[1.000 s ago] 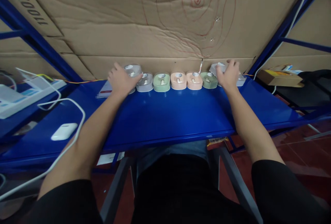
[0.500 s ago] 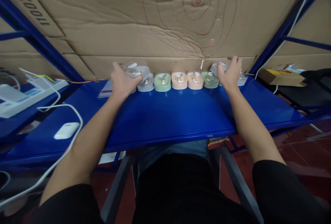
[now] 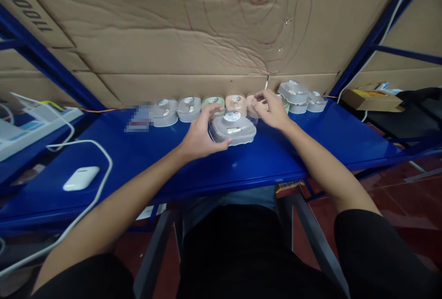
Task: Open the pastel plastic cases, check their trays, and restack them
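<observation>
My left hand (image 3: 200, 139) grips a grey plastic box with a clear lid (image 3: 238, 129) by its left side, thumb in front and fingers behind. A round sticker and a small pale tab show on its top. The box is held above the blue tabletop, in front of the row. Just beyond its right corner is my right hand (image 3: 267, 108), fingers bent and apart, holding nothing I can see. Its fingertips overlap a peach box (image 3: 251, 102); whether they touch is unclear. In the row also stand a second peach box (image 3: 235, 104) and a green box (image 3: 213, 105).
Two grey boxes (image 3: 165, 112) (image 3: 189, 108) stand at the row's left. To the right, one grey box (image 3: 293, 90) sits on another, beside a further grey box (image 3: 316, 101). A white earbud case (image 3: 81, 178) and white cable (image 3: 103, 152) lie left. Cardboard (image 3: 155, 55) stands behind.
My left hand has brought a grey box from the row's left end to the middle front. My right hand has left the right-hand grey box, now stacked, and moved toward the middle.
</observation>
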`<state>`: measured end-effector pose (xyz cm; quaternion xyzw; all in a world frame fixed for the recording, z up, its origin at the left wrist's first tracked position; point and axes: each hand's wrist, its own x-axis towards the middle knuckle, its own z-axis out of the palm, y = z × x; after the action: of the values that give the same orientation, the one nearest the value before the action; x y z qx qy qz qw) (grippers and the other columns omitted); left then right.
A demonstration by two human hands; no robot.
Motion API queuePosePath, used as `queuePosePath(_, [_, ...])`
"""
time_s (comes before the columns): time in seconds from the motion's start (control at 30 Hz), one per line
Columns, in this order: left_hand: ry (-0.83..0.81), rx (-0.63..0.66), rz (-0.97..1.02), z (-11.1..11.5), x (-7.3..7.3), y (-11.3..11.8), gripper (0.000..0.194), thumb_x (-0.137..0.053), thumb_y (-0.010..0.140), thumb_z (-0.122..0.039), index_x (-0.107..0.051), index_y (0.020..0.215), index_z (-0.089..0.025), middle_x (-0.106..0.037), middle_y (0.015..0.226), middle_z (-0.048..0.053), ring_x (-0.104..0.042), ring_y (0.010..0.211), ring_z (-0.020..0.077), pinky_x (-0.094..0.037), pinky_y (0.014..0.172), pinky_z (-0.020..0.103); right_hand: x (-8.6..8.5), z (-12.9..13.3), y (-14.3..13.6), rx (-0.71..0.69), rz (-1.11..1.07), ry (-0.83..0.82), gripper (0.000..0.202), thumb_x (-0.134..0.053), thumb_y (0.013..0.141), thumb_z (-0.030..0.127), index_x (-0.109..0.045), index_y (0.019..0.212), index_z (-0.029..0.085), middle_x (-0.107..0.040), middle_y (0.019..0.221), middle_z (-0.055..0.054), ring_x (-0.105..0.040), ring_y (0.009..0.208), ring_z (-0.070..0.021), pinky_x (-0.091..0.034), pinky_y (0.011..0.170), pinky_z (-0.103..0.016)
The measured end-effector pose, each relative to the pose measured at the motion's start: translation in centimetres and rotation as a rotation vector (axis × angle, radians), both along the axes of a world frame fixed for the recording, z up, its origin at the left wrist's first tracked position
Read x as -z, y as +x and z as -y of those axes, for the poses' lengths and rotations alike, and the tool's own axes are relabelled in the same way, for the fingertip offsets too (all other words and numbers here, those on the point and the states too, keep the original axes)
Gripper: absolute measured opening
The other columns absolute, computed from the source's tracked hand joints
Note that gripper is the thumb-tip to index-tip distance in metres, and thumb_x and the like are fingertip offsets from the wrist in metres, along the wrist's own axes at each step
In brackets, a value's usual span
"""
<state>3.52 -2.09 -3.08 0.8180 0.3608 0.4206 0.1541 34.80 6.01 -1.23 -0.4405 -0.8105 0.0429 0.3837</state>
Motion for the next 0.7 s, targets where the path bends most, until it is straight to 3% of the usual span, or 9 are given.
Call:
queuePosePath(0.1, [-0.071,0.134,-0.03,0.1,1.0,0.4,0.099,-0.093,0.082,-0.045,-0.047,0.167,-0.028,-0.07,0.165,0.021,-0.069,0.156,0.0444,-0.055,0.134,0.066,0.0,0.5,-0.2,-0.262,0.001,-0.158,0.059,-0.054,0.11,0.079,-0.079,0.119,0.027,-0.084,0.123,-0.013,-0.078,0.116,-0.0349,-0.063,0.109,-0.055])
queuePosePath(0.2, [-0.129,0.203,-0.069,-0.3,1.9,0.6,0.107,-0.094,0.081,-0.044,-0.043,0.173,-0.029,-0.069,0.167,0.022,-0.069,0.156,0.0455,-0.055,0.133,0.07,-0.1,1.2,-0.5,-0.444,0.043,-0.29,0.066,-0.075,0.098,0.082,-0.081,0.131,0.026,-0.085,0.137,-0.013,-0.079,0.126,-0.0361,-0.065,0.11,-0.054])
queuePosePath(0.33, [-0.121,0.244,-0.119,-0.6,2.4,0.6,0.114,-0.094,0.08,-0.044,-0.039,0.178,-0.028,-0.066,0.171,0.022,-0.066,0.16,0.0465,-0.054,0.134,0.07,-0.5,2.7,-1.3,-0.549,0.176,-0.317,0.088,-0.101,0.076,0.072,-0.078,0.15,0.028,-0.081,0.154,-0.013,-0.077,0.14,-0.0402,-0.06,0.123,-0.059])
queuePosePath(0.53, [-0.168,0.205,-0.167,-1.1,3.1,0.6,0.129,-0.098,0.079,-0.052,-0.029,0.185,-0.026,-0.056,0.181,0.026,-0.06,0.164,0.0499,-0.05,0.136,0.072,-1.3,4.5,-1.9,-0.567,0.26,-0.274,0.096,-0.104,0.075,0.06,-0.071,0.162,0.033,-0.077,0.162,-0.01,-0.073,0.146,-0.0425,-0.058,0.128,-0.061])
queuePosePath(0.7, [-0.258,0.135,-0.215,-1.3,2.9,0.3,0.135,-0.098,0.079,-0.055,-0.024,0.189,-0.026,-0.07,0.166,0.024,-0.069,0.155,0.0484,-0.055,0.131,0.069,-2.2,3.5,0.0,-0.386,0.238,-0.286,0.095,-0.098,0.08,0.063,-0.07,0.163,0.027,-0.078,0.158,-0.015,-0.077,0.136,-0.0439,-0.063,0.119,-0.063])
